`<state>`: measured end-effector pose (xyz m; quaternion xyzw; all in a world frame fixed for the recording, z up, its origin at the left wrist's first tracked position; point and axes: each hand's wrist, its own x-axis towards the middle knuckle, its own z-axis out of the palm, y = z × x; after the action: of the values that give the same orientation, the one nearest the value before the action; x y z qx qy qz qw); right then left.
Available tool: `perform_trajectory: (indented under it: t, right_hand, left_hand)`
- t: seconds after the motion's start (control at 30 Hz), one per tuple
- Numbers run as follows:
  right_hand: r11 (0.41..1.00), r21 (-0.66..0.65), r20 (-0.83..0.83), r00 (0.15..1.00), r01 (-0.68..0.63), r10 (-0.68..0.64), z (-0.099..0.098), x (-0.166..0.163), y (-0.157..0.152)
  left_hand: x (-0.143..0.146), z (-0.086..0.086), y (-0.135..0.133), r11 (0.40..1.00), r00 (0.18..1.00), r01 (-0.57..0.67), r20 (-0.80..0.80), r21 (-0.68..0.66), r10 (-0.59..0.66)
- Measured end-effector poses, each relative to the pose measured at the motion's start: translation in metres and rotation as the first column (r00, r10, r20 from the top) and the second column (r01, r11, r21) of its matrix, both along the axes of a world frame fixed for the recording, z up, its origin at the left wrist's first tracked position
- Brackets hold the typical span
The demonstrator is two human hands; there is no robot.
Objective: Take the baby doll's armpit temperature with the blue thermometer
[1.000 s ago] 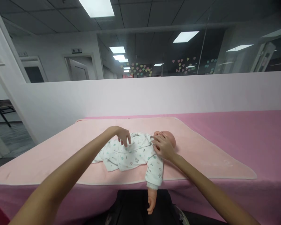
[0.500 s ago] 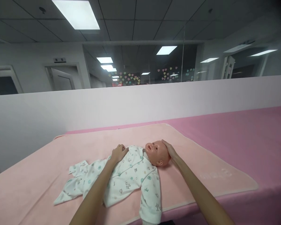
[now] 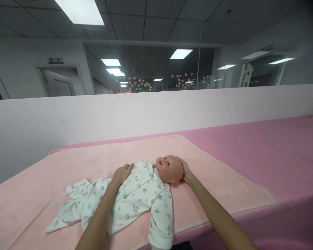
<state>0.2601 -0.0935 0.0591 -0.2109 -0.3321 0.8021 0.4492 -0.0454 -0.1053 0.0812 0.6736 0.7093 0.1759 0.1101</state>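
Note:
A baby doll (image 3: 135,199) lies on its back on a peach mat (image 3: 208,208), its head to the right. It wears white clothes with small green and brown prints; the near sleeve (image 3: 160,222) reaches the mat's front edge. Behind the doll's head (image 3: 170,169), my right hand (image 3: 185,170) is cupped, its fingers partly hidden by the head. My left hand (image 3: 123,172) lies across the doll's waist with its fingers curled over the far side, where the fingertips are hidden. The printed trouser legs (image 3: 77,201) spread out left of my left forearm.
Pink cloth (image 3: 284,152) covers the surface under and to the right of the mat. A low white wall (image 3: 146,114) runs along the back. Beyond it are a glass window with heart stickers (image 3: 139,83), a door (image 3: 58,83) and ceiling lights.
My right hand has slid from the top of the doll's head to behind it, and the head is turned slightly. The whole scene has shifted a little left in view.

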Motion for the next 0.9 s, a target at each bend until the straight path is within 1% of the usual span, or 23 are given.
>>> perform_trajectory:
  t: [0.17, 0.33, 0.53, 0.7, 0.8, 0.9]
  right_hand:
    - [0.999, 0.032, -0.001, 1.0, -0.026, 0.026, 0.0, 0.003, 0.0]
    - [0.994, 0.105, -0.041, 0.998, -0.039, 0.043, 0.001, 0.006, -0.006]
    - [0.995, 0.098, -0.041, 0.999, -0.01, 0.014, 0.003, 0.004, -0.011]
    - [0.994, 0.109, -0.042, 0.999, -0.006, 0.011, -0.001, 0.002, -0.004]
    - [0.997, 0.069, -0.008, 0.999, 0.047, -0.046, -0.012, 0.001, 0.008]
    - [0.983, 0.033, 0.035, 0.983, 0.181, -0.183, -0.027, 0.005, 0.027]
  left_hand:
    - [-0.002, 0.0, 0.0, 0.999, 1.0, -0.024, 0.004, -0.028, 0.025]
    - [-0.002, 0.003, -0.001, 0.998, 1.0, -0.026, 0.004, -0.051, 0.026]
    - [-0.001, 0.005, -0.002, 0.999, 1.0, -0.009, 0.001, -0.051, 0.009]
    - [-0.002, 0.005, -0.003, 0.999, 1.0, 0.009, -0.014, -0.038, -0.01]
    - [-0.002, 0.006, -0.004, 0.999, 1.0, 0.011, -0.019, -0.031, -0.012]
    - [-0.001, 0.006, -0.006, 1.0, 1.0, 0.01, -0.021, -0.03, -0.011]
